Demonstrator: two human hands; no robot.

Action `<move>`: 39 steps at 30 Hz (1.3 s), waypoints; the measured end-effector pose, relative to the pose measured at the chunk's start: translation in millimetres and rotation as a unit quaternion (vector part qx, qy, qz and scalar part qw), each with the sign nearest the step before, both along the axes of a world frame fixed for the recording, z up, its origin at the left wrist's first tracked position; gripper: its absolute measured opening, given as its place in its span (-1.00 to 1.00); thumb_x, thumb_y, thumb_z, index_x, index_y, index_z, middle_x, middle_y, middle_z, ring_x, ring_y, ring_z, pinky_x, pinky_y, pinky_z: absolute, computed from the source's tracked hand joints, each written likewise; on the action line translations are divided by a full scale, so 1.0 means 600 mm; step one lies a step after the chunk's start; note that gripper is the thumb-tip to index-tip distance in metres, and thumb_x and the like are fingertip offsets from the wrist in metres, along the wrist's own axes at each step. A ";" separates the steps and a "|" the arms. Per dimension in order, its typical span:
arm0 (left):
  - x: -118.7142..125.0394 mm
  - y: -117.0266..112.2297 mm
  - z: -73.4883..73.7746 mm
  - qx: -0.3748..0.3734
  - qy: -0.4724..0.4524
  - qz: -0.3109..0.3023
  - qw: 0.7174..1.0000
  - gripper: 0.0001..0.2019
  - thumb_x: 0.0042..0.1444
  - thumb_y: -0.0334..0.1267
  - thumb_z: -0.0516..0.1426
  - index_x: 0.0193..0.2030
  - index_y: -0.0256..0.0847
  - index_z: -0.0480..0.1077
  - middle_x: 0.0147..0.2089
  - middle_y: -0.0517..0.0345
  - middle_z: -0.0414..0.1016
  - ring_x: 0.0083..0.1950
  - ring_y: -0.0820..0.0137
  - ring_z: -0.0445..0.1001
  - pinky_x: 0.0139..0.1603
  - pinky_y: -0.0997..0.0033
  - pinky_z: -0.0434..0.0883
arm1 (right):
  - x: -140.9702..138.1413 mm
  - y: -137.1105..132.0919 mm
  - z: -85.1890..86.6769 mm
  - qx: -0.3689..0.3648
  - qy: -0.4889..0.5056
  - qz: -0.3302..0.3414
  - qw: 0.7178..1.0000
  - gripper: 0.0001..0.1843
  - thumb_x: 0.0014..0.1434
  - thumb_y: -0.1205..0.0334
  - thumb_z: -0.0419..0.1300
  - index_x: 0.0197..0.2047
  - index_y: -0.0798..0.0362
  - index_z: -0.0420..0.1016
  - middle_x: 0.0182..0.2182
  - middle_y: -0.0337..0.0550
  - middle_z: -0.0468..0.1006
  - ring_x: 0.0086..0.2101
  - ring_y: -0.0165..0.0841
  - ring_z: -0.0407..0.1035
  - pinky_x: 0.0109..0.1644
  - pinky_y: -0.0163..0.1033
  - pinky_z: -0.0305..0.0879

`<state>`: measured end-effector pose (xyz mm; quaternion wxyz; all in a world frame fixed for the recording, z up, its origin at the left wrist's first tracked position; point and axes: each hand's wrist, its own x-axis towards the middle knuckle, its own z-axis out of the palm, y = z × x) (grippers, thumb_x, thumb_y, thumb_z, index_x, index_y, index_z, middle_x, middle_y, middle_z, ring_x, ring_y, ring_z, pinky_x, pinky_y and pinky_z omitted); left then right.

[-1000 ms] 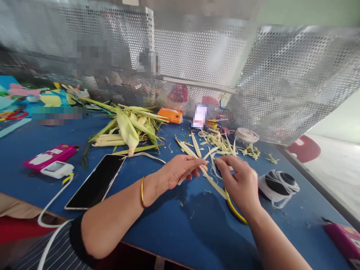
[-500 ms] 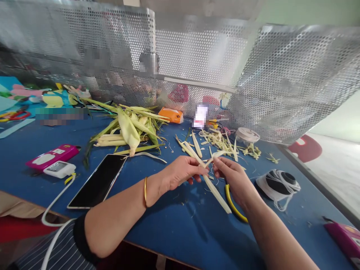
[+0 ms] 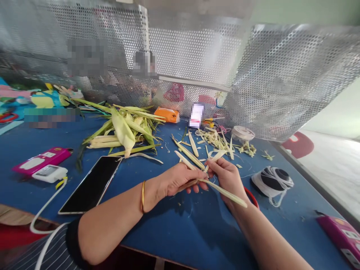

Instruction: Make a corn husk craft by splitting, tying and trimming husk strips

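My left hand (image 3: 180,179) and my right hand (image 3: 226,176) meet over the blue table (image 3: 168,232). Both pinch pale leaf strips (image 3: 225,191). One long strip runs from my left fingers down to the right, past my right wrist. A shorter strip (image 3: 218,155) sticks up from my right fingers. A gold bangle (image 3: 142,196) circles my left wrist. Just beyond my hands more cut strips (image 3: 187,152) lie on the table.
A heap of green leaves (image 3: 123,129) lies at the back left. A black phone (image 3: 90,183), a pink case (image 3: 41,159) and a white charger (image 3: 49,173) sit left. A roll of white string (image 3: 271,180) lies right. Perforated metal screens (image 3: 197,52) close the back.
My hands have drawn closer together and lifted the long strip off the table. Its far end has swung out to the right. The camera has shifted a little.
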<state>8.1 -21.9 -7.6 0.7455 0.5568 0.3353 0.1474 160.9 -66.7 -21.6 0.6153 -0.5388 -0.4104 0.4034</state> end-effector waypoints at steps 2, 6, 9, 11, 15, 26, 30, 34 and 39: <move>0.000 -0.002 0.000 -0.007 -0.005 0.000 1.000 -0.75 -0.03 -0.11 0.26 -0.44 -0.31 0.50 -0.54 0.16 0.49 -0.58 0.55 0.33 -0.62 0.56 0.18 | -0.005 0.000 0.000 0.010 0.003 -0.018 1.000 -0.65 -0.10 -0.05 0.40 -0.54 0.08 0.51 -0.68 -0.31 0.34 -0.61 -0.46 0.19 -0.46 -0.28 0.14; -0.003 0.001 0.001 -0.044 -0.028 0.025 0.998 -0.68 -0.06 -0.05 0.31 -0.34 -0.32 0.54 -0.49 0.12 0.53 -0.55 0.54 0.38 -0.59 0.57 0.20 | -0.005 0.004 -0.001 0.023 0.011 -0.050 0.998 -0.64 -0.08 -0.07 0.38 -0.50 0.08 0.53 -0.66 -0.28 0.38 -0.58 -0.44 0.23 -0.45 -0.28 0.19; -0.007 0.010 0.006 -0.104 -0.092 0.044 0.989 -0.62 -0.02 -0.02 0.30 -0.23 -0.35 0.56 -0.35 0.00 0.60 -0.42 0.48 0.49 -0.42 0.53 0.37 | 0.002 0.006 -0.001 0.013 0.027 -0.055 0.998 -0.63 -0.06 -0.07 0.37 -0.38 0.08 0.56 -0.54 -0.21 0.49 -0.53 -0.39 0.32 -0.41 -0.27 0.28; -0.011 0.016 0.012 -0.129 -0.154 0.058 0.978 -0.67 0.00 -0.14 0.31 -0.18 -0.36 0.56 -0.24 -0.07 0.62 -0.28 0.40 0.56 -0.23 0.46 0.45 | 0.002 0.006 -0.002 -0.006 0.029 -0.062 0.998 -0.66 -0.10 -0.01 0.39 -0.35 0.06 0.55 -0.48 -0.19 0.52 -0.50 -0.37 0.35 -0.37 -0.25 0.32; -0.013 0.022 0.019 -0.113 -0.229 0.118 0.960 -0.74 -0.02 -0.39 0.31 -0.14 -0.35 0.56 -0.17 -0.10 0.62 -0.14 0.33 0.58 0.01 0.36 0.44 | -0.013 -0.006 0.005 -0.050 -0.018 0.016 0.998 -0.77 -0.11 0.09 0.36 -0.40 0.05 0.56 -0.50 -0.17 0.54 -0.48 -0.34 0.37 -0.32 -0.21 0.34; 0.003 0.004 0.006 -0.046 -0.200 0.163 0.965 -0.68 -0.15 -0.22 0.38 -0.22 -0.31 0.58 -0.22 -0.03 0.62 -0.10 0.31 0.55 0.02 0.35 0.39 | -0.043 -0.018 0.000 -0.067 -0.079 0.081 0.991 -0.61 -0.10 -0.08 0.40 -0.36 0.09 0.62 -0.42 -0.12 0.60 -0.34 -0.26 0.42 -0.22 -0.20 0.30; 0.006 0.001 0.005 -0.027 -0.199 0.148 0.968 -0.67 -0.18 -0.16 0.39 -0.27 -0.31 0.59 -0.27 -0.03 0.62 -0.09 0.28 0.54 0.09 0.28 0.36 | -0.048 -0.020 -0.012 -0.039 -0.061 0.055 0.996 -0.67 -0.01 -0.05 0.35 -0.40 0.07 0.58 -0.47 -0.17 0.54 -0.37 -0.30 0.36 -0.29 -0.24 0.25; 0.005 0.007 0.002 -0.017 -0.207 0.146 0.967 -0.67 -0.17 -0.14 0.39 -0.29 -0.33 0.59 -0.30 -0.03 0.62 -0.11 0.27 0.54 0.10 0.23 0.35 | -0.038 -0.024 -0.012 -0.035 -0.077 0.090 0.992 -0.67 0.10 -0.04 0.25 -0.47 0.06 0.48 -0.51 -0.25 0.42 -0.46 -0.40 0.21 -0.37 -0.28 0.12; 0.004 0.011 0.000 -0.015 -0.204 0.147 0.968 -0.67 -0.18 -0.15 0.40 -0.29 -0.32 0.59 -0.31 0.00 0.62 -0.11 0.27 0.53 0.05 0.27 0.35 | -0.033 -0.024 0.002 -0.006 -0.148 0.128 0.981 -0.66 0.14 0.02 0.21 -0.54 0.04 0.36 -0.54 -0.29 0.27 -0.46 -0.41 0.12 -0.36 -0.28 0.08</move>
